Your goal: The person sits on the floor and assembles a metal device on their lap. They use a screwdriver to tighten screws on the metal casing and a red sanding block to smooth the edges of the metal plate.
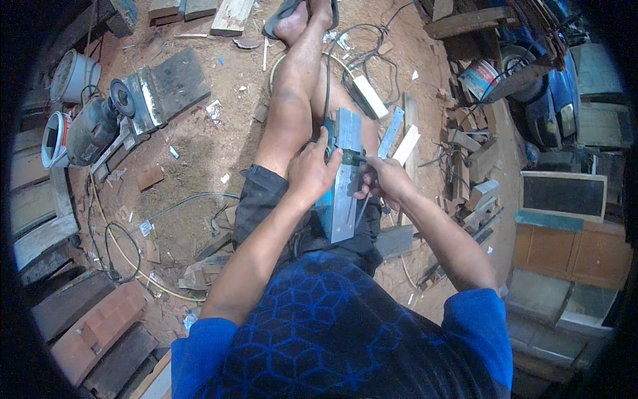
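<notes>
An electric hand planer (343,209) lies upside down across my lap, its flat metal sole facing up and its cutter drum showing at the middle. My left hand (311,171) is wrapped round the planer's left side, with the thumb near the drum. On the other side, my right hand (387,181) is closed at the drum, the fingers pinching a thin metal tool (363,211) whose exact kind I cannot make out. A dark cord rises from the planer's far end.
Beyond the planer lie a white power strip (370,96), a metal ruler (391,131) and wood offcuts. A bench grinder (96,130) and buckets (56,139) stand at left. Cables (119,249) loop over the dirt floor. Stacked wood and a blue motorbike (558,100) are at right.
</notes>
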Available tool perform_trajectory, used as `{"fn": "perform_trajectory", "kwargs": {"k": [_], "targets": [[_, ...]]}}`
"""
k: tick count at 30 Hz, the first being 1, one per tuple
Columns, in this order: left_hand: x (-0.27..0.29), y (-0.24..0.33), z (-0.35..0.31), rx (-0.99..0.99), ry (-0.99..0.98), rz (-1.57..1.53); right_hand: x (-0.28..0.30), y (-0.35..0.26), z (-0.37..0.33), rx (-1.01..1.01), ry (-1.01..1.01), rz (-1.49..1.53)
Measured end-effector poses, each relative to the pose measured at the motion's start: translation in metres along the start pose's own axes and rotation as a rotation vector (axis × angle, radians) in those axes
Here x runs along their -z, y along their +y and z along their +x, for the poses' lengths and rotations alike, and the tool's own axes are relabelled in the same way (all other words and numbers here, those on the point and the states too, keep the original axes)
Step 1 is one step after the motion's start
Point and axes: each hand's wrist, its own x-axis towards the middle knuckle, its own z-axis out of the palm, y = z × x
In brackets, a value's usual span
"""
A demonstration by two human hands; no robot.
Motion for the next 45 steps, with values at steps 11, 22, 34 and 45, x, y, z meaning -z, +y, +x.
{"fn": "perform_trajectory", "kwargs": {"k": [11,22,34,45], "targets": [[-0.009,-0.009,0.002,0.051,-0.019,0.017,-0.006,0.010,0.043,0.186,0.286,-0.481],[-0.005,-0.016,0.006,0.092,-0.024,-0.055,0.017,0.005,0.063,0.704,0.127,-1.016],[-0.001,-0.035,0.007,0.038,-0.137,-0.170,0.053,-0.045,0.058,1.479,-0.500,-1.732],[0.010,-0.025,0.007,0.091,-0.213,-0.240,0.040,0.034,0.044,0.623,0.301,-0.538]]}}
